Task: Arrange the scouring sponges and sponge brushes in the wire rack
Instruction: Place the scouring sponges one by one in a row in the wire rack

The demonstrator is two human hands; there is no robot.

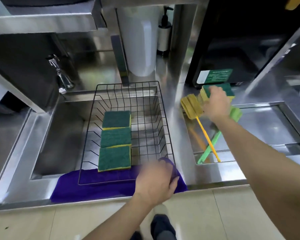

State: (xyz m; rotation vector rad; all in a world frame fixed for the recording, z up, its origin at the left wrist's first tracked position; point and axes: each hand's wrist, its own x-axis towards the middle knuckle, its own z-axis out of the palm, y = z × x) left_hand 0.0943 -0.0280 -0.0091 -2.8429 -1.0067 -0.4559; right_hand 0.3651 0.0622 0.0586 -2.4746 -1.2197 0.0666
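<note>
Yellow brush (200,116) handle pointing toward viewer, right hand (216,105) seemingly on sponges (220,90)

Single head-worn wide-angle view, looking steeply down and forward, close over sink counter (178,118)

Scouring sponges in wire rack (126,108): 3 (116,119) (115,137) (114,158). Sponge stack on counter (228,89): count indeterminate. Sponge brushes: 2, yellow (193,108), green (235,114). Cloth (93,186): 1.

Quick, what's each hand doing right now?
Left hand: grip closed on the wire rack's near corner.
Right hand: grip on the stacked sponges; blurred, hold unclear.
</note>
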